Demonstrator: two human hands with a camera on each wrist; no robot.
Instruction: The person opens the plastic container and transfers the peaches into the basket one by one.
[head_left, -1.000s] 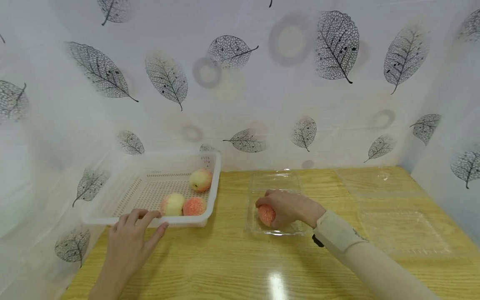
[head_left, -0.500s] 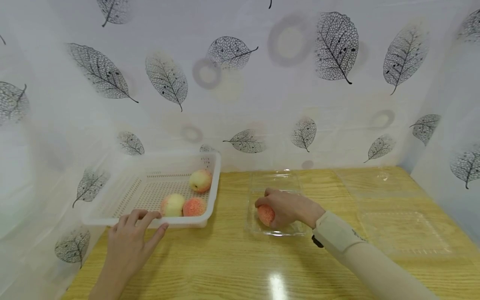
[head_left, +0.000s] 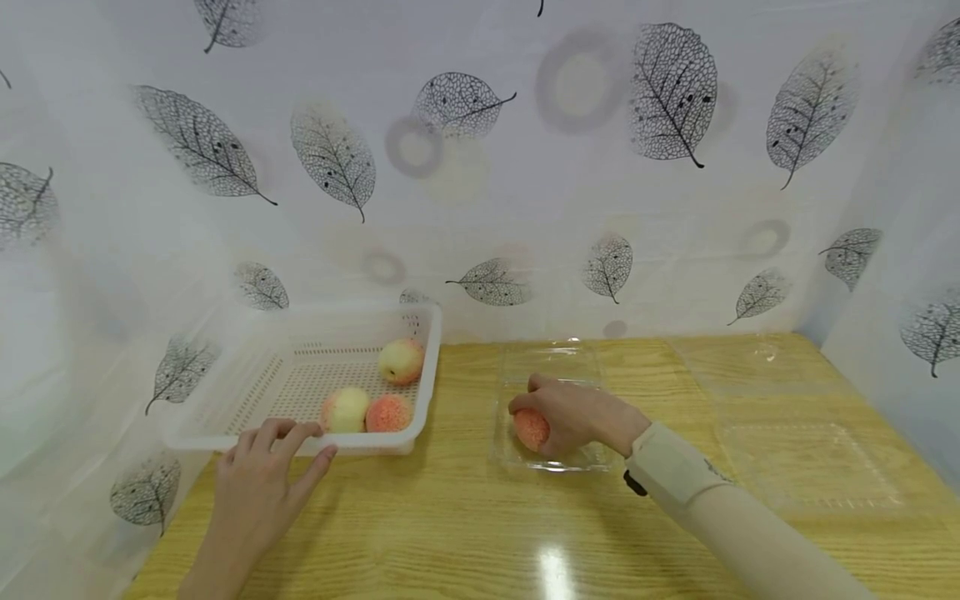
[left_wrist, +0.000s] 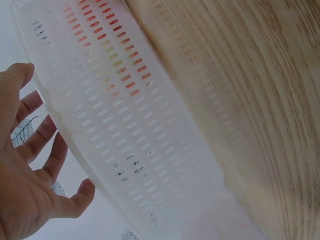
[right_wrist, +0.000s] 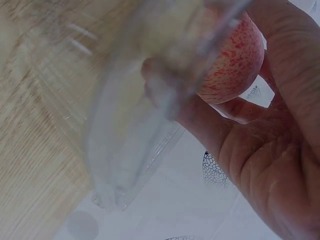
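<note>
My right hand (head_left: 573, 417) grips a reddish, speckled peach (head_left: 531, 430) low in an opened clear plastic clamshell box (head_left: 555, 467). In the right wrist view that peach (right_wrist: 235, 65) shows between thumb and fingers, partly behind the clear plastic wall (right_wrist: 115, 130). On the left stands a white perforated plastic basket (head_left: 429, 375). Its near rim is held by my left hand (head_left: 258, 483), with fingers bent over the edge and the thumb on the outer side. Three peaches sit in the basket's right part: one yellow-red (head_left: 401, 361), one pale (head_left: 347, 410), one red (head_left: 389, 412).
Another clear plastic box (head_left: 813, 467) lies opened on the right of the wooden table (head_left: 450, 525). Behind and at both sides hangs a whitish curtain (head_left: 495, 208) with a leaf print, close to the table's back edge.
My right hand and its peach have shifted very slightly left within the box. The left hand and the basket stay where they were.
</note>
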